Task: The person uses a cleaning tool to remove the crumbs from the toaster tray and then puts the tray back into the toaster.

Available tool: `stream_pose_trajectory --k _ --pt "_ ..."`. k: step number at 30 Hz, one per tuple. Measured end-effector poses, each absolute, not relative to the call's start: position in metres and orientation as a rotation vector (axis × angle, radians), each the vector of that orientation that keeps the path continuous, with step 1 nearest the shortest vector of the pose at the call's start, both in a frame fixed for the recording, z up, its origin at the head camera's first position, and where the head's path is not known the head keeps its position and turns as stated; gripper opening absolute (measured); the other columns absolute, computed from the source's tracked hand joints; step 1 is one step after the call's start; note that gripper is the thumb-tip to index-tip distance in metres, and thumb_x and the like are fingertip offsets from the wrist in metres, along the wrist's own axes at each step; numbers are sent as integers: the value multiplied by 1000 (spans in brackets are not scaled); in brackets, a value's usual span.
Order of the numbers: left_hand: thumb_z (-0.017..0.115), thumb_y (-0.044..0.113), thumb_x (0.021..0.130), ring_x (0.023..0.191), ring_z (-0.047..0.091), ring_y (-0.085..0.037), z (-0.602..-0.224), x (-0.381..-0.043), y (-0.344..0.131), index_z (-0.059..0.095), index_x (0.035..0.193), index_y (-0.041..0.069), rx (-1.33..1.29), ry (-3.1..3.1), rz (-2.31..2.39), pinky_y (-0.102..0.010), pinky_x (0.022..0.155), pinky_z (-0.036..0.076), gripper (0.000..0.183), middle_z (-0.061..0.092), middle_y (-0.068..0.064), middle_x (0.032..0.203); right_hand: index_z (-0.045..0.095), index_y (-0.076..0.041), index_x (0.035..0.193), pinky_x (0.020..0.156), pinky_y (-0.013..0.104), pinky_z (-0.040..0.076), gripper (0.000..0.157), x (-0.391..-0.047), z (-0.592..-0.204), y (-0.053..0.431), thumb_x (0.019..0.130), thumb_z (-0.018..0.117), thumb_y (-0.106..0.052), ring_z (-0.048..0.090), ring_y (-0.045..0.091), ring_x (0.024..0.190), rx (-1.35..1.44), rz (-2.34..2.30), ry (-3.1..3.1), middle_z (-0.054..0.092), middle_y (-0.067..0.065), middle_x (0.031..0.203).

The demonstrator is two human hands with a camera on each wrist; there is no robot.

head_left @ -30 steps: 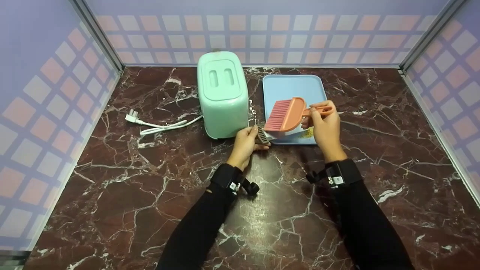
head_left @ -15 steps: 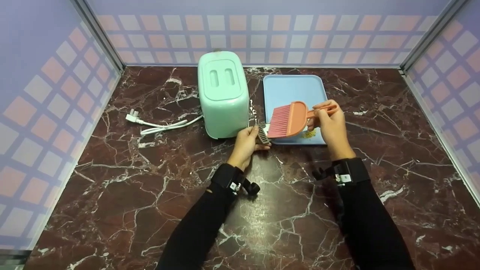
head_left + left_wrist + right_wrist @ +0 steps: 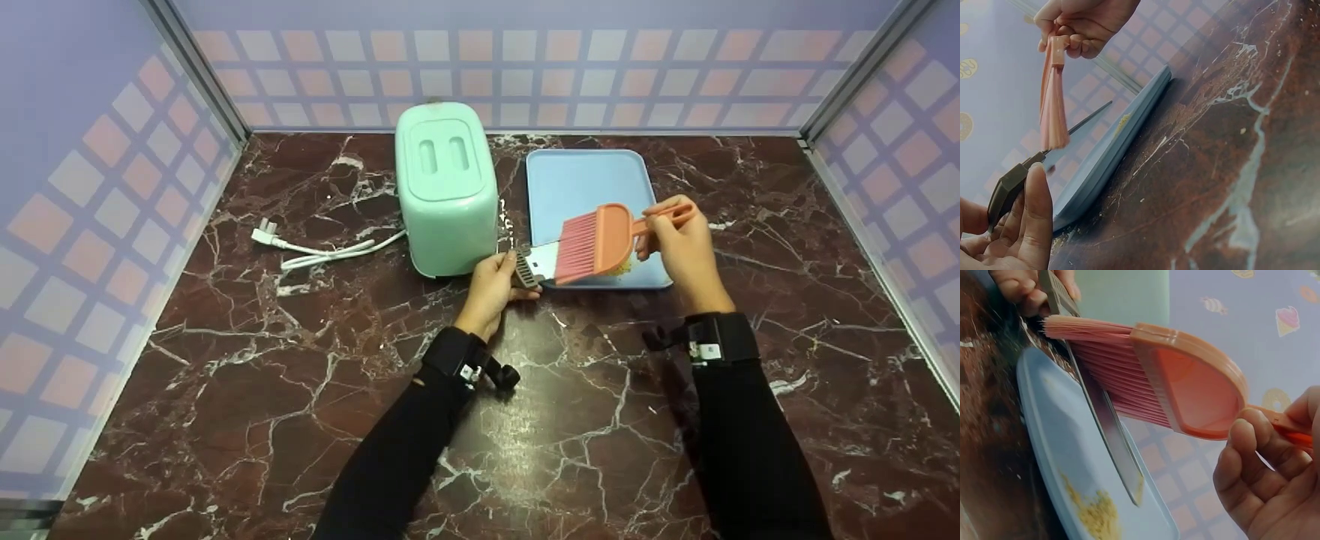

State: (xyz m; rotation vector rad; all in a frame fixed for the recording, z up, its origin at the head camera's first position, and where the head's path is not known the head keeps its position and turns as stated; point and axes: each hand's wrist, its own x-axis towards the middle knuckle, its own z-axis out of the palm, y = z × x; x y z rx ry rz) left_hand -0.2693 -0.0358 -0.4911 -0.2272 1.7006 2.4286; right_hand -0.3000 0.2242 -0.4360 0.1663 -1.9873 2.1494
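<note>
My left hand grips the slotted grey-brown end of a crumb tray, whose flat metal plate reaches out over a blue tray. A small orange hand brush with pink bristles is pinched at its handle by my right hand. In the right wrist view the bristles lie across the metal plate, partway along it. Yellow crumbs are heaped on the blue tray beneath, and a few cling to the plate's far end.
A mint-green toaster stands just left of the blue tray, close to my left hand. Its white cord and plug lie on the dark marbled table. Patterned panels enclose the back and sides.
My right hand has moved rightward with the brush, its bristles passing along the crumb tray's plate and away from the grip. My left hand stays in place.
</note>
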Motion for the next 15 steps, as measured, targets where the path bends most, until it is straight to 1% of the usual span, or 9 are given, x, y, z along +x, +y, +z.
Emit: stream_pose_trajectory --k 9,15 --pt "39 14 118 66 70 -21 -491 -270 -36 58 109 -9 -226 1698 2432 -26 61 66 31 65 -15 86 59 2 100 41 21 55 14 -302 -432 246 100 48 9 58 12 44 95 2125 -1965 64 6 64" --pt "40 14 118 66 70 -21 -490 -270 -36 58 108 -8 -242 1698 2421 -27 62 66 30 66 -15 87 61 -1 102 45 20 57 11 -305 -431 263 101 51 4 62 9 48 22 2030 -2048 68 4 67"
